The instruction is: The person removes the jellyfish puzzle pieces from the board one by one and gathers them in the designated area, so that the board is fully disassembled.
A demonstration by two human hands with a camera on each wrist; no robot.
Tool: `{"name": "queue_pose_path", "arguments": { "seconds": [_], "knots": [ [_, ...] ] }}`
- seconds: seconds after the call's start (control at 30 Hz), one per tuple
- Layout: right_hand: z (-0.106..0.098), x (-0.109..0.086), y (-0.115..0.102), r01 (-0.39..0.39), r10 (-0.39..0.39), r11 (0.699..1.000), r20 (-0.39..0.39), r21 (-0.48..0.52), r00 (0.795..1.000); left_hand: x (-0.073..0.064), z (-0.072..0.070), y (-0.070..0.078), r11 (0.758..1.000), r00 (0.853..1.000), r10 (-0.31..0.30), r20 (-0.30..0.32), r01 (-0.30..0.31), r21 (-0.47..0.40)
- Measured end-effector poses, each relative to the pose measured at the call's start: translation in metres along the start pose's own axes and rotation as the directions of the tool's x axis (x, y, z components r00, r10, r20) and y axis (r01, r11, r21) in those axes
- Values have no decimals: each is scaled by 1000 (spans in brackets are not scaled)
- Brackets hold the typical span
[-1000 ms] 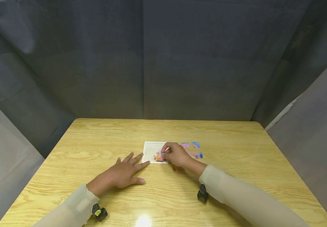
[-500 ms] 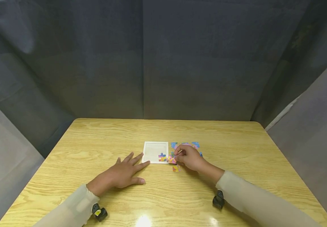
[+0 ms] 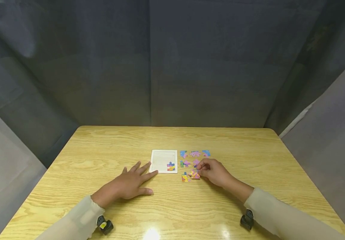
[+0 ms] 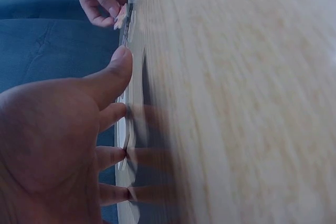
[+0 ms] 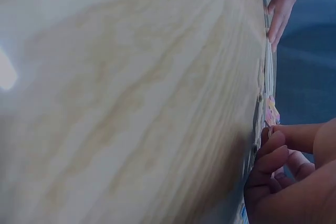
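My left hand [image 3: 132, 183] lies flat with its fingers spread, fingertips touching the left and near edge of a white puzzle frame [image 3: 164, 151]. One puzzle piece [image 3: 171, 166] in blue, pink and yellow sits in the frame's near right corner. Thumb and fingertips of my right hand [image 3: 215, 171] pinch a pink and yellow puzzle piece [image 3: 194, 174], just right of a yellow corner piece [image 3: 185, 177]. In the right wrist view the pinched piece [image 5: 272, 111] is tilted up off the table.
Right of the frame, loose pieces lie in rows: a blue and pink piece [image 3: 183, 153], a pink piece with eyes [image 3: 195, 153], a blue corner piece [image 3: 206, 153] and a green and pink piece [image 3: 185, 163]. My right hand partly covers the middle row. A dark curtain [image 3: 172, 66] hangs behind the wooden table [image 3: 115, 143].
My right hand has carried the pink and yellow piece from over the frame rightward and nearer, to beside the yellow corner piece. The left hand has stayed put.
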State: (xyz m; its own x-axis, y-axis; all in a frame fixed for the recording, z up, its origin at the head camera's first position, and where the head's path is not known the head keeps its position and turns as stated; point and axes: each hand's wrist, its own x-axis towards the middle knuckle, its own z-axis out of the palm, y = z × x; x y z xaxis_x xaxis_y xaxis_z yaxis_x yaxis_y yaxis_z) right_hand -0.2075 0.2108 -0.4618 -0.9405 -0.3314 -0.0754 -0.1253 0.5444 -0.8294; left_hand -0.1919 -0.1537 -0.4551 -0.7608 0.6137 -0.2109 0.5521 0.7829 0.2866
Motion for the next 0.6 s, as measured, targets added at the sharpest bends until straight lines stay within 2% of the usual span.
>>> {"name": "queue_pose_path", "arguments": {
  "seconds": [0.3, 0.6],
  "knots": [
    [-4, -11, 7, 22, -27, 992, -36, -128, 999, 1, -1, 0, 1000, 1000, -5, 3, 5, 1],
    [-1, -13, 10, 59, -66, 982, -37, -178, 997, 0, -1, 1, 1000, 1000, -1, -1, 1, -6]
  ]
}}
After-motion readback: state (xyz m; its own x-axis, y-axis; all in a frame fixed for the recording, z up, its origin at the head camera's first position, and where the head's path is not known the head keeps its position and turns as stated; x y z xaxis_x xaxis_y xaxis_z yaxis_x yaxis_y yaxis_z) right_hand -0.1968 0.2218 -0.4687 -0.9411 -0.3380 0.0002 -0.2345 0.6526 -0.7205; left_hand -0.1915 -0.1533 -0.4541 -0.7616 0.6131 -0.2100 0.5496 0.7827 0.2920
